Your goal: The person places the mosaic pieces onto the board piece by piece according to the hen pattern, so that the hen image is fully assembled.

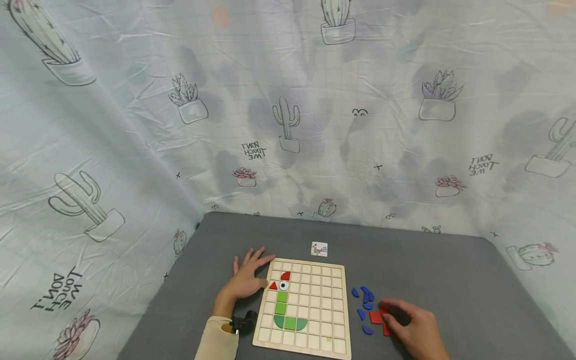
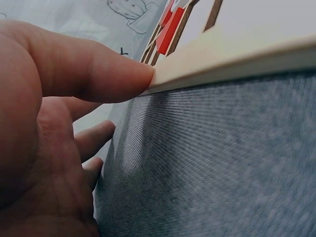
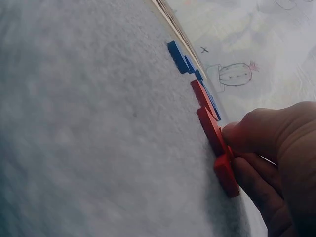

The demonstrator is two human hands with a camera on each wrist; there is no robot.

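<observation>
My left hand (image 1: 245,281) rests at the left side of a wooden grid board (image 1: 348,320), fingers spread; in the left wrist view its thumb (image 2: 123,79) touches the board's edge. Red and green tiles and a round eye tile (image 1: 283,285) lie in the board's squares, with a red triangle (image 1: 273,285) left of the eye. To the board's right, my right hand (image 1: 420,327) pinches a red tile (image 1: 383,310) between thumb and fingers. Other red pieces, among them a red square (image 1: 375,317), lie against it. The fingers partly hide the pinched tile's shape.
Several blue rounded pieces (image 1: 368,330) lie between the board and my right hand. A small printed picture card (image 1: 319,249) lies beyond the board's far edge on the grey table (image 1: 414,260). A cactus-print curtain (image 1: 315,150) hangs behind and at the sides.
</observation>
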